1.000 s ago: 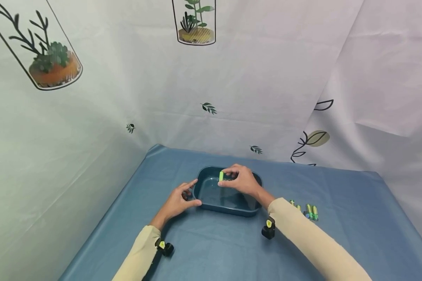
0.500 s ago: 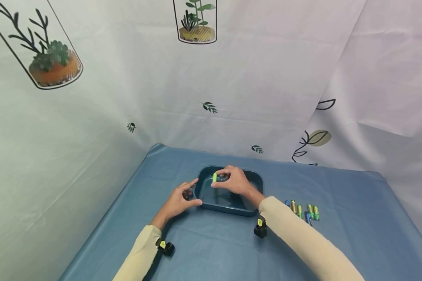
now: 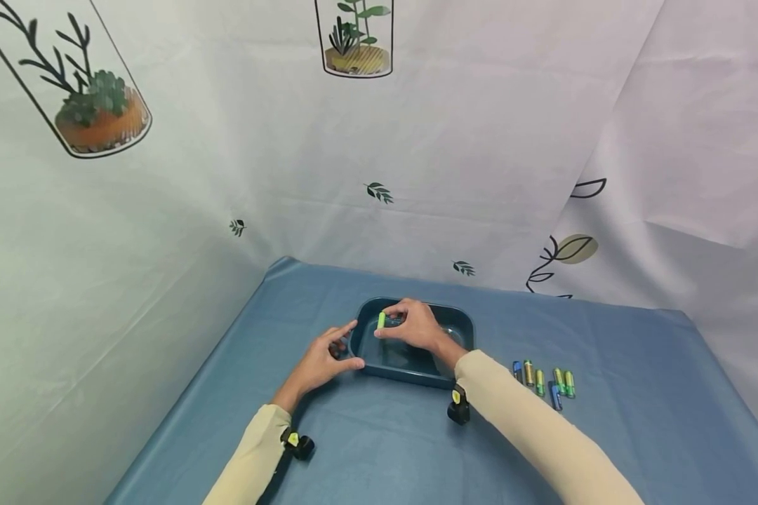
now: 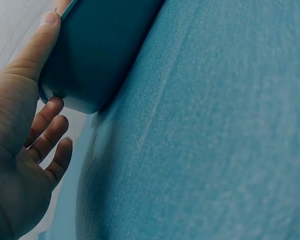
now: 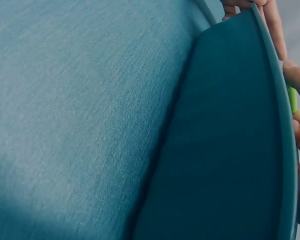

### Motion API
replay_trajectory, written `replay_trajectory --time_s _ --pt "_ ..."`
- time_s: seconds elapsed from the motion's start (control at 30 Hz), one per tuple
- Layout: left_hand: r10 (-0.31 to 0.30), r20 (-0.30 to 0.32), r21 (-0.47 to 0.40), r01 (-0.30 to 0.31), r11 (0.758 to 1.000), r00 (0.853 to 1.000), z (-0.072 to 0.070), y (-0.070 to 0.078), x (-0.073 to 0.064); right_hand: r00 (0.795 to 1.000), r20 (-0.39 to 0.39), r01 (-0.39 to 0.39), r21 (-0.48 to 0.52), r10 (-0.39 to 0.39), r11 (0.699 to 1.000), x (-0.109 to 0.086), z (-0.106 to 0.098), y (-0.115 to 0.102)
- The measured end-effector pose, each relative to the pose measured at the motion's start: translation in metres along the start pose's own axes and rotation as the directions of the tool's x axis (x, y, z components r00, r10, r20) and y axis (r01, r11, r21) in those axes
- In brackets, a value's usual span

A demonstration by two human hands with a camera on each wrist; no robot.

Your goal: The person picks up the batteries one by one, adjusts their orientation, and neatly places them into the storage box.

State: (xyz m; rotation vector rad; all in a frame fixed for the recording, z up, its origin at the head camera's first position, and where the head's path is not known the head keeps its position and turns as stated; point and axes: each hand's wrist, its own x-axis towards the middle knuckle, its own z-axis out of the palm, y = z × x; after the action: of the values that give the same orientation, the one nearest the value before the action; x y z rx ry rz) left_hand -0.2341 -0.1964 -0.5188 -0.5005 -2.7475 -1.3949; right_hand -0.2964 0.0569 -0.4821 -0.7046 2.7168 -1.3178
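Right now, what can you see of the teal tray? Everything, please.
The teal tray is a dark, rounded rectangle with raised walls and a thin rim; smooth and slightly glossy, perhaps plastic. It sits level, open side up, on the blue cloth. The left hand touches its left end, thumb near the front corner. The right hand reaches over it with a light-green cylinder, hiding part of the inside; whether either touches the tray is unclear.
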Motion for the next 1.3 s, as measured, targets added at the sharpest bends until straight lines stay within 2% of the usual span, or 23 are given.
replay_trajectory --time_s 0.53,0.9,1.3 --pt "0.035 0.005 -0.006 -0.034 0.999 0.999 0.000 0.000 0.001 0.998 0.016 -0.061 -0.010 0.061 0.998 0.004 0.012 0.002" --pt "0.020 0.009 -0.012 -0.020 1.000 1.000 0.001 -0.001 -0.001 0.998 0.012 -0.067 -0.063 0.068 0.996 0.007 0.020 0.006" --pt "0.005 0.004 -0.006 -0.005 1.000 1.000 0.000 0.000 -0.001 0.996 0.035 -0.080 -0.073 0.082 0.994 0.008 0.020 0.001"
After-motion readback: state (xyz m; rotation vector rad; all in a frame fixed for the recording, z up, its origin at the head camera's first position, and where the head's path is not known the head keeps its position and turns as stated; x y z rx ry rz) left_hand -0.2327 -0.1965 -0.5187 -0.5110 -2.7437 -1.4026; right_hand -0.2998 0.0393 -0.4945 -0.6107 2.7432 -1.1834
